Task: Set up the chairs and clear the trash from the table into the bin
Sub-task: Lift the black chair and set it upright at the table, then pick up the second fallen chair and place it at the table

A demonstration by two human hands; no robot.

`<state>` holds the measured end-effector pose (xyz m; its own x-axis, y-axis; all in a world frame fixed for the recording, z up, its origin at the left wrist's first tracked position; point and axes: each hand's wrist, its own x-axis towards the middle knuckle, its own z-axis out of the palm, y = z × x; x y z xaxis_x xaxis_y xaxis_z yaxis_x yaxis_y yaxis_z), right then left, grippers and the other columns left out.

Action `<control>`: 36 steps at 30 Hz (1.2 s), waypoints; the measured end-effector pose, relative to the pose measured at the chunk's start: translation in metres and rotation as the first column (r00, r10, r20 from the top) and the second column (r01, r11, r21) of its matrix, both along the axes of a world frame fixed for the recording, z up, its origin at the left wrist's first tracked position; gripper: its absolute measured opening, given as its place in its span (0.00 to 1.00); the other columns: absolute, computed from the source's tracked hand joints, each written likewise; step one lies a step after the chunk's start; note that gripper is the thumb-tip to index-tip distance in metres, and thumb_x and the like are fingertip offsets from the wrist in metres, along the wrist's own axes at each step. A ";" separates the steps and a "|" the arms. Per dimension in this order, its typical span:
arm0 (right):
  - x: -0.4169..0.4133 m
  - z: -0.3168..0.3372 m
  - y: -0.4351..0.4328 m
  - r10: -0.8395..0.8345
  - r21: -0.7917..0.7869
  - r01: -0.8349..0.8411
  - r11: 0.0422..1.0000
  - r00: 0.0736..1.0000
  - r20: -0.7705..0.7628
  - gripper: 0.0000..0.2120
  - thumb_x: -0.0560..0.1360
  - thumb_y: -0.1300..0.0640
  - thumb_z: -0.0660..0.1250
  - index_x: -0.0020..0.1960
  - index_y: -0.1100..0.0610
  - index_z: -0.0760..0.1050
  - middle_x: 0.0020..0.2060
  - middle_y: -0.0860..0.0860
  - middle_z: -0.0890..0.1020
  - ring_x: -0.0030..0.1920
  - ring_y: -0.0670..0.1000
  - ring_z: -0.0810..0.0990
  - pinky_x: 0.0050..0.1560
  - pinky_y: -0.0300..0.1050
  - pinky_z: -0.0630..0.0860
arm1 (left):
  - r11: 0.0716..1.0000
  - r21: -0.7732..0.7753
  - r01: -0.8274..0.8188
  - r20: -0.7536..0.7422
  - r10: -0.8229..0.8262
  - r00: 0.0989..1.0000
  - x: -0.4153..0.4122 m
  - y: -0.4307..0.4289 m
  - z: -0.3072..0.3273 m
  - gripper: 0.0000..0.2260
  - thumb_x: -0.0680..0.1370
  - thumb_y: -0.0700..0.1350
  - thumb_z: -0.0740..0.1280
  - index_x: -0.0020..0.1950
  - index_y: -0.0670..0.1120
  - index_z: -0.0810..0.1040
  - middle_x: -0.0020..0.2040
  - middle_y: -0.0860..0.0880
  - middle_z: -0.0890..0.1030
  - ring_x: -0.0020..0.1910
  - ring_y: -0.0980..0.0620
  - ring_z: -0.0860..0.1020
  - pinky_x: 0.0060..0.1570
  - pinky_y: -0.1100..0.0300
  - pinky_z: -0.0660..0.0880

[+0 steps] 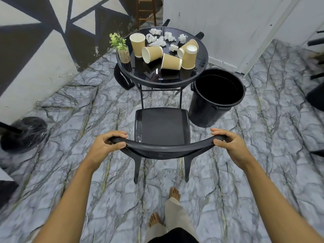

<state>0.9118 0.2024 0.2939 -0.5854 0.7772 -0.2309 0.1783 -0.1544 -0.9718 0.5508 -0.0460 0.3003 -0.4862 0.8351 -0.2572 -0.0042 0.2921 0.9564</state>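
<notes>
A black chair point(162, 127) stands upright in front of me, its seat facing the round black glass table point(150, 77). My left hand point(107, 145) grips the left end of its curved backrest and my right hand point(228, 142) grips the right end. On the table lie several brown paper cups point(152, 53), some tipped over, and several crumpled white tissues point(158, 40). A black bin point(206, 111) stands open on the floor to the right of the table, close to the chair's front right corner.
A small potted plant point(122, 50) stands on the table's left edge. Another black chair point(122, 79) sits partly hidden behind the table at left. A black round base point(24, 135) is on the floor at left. My bare feet point(173, 194) are behind the chair.
</notes>
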 end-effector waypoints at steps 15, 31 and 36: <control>-0.048 0.045 -0.043 0.029 0.542 -0.367 0.756 0.846 0.532 0.13 0.74 0.48 0.71 0.57 0.50 0.81 0.64 0.48 0.79 0.69 0.50 0.71 0.71 0.50 0.63 | 0.961 -0.241 0.136 -0.252 -0.197 0.947 0.003 -0.023 0.017 0.18 0.76 0.58 0.68 0.66 0.61 0.76 0.74 0.59 0.67 0.73 0.59 0.62 0.69 0.56 0.60; -0.216 0.057 -0.127 0.319 0.449 -0.803 0.392 0.576 0.752 0.22 0.82 0.42 0.53 0.73 0.47 0.67 0.75 0.48 0.66 0.76 0.52 0.61 0.72 0.57 0.62 | 0.931 -0.359 -0.069 -0.456 -0.110 0.883 -0.037 -0.104 0.024 0.22 0.81 0.56 0.61 0.74 0.54 0.67 0.76 0.54 0.66 0.76 0.53 0.62 0.75 0.53 0.58; -0.275 0.051 -0.134 0.378 0.438 -0.860 0.262 0.509 0.773 0.23 0.82 0.43 0.53 0.74 0.50 0.66 0.74 0.50 0.67 0.75 0.54 0.63 0.70 0.57 0.65 | 0.887 -0.432 -0.166 -0.535 -0.104 0.838 -0.059 -0.118 0.020 0.22 0.81 0.58 0.59 0.75 0.54 0.67 0.76 0.52 0.65 0.76 0.51 0.61 0.74 0.53 0.57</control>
<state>0.6363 0.0687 0.3447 -0.9578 0.1876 -0.2178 0.2596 0.8897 -0.3755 0.4920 -0.1639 0.3198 -0.6797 0.6749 -0.2872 0.4444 0.6904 0.5708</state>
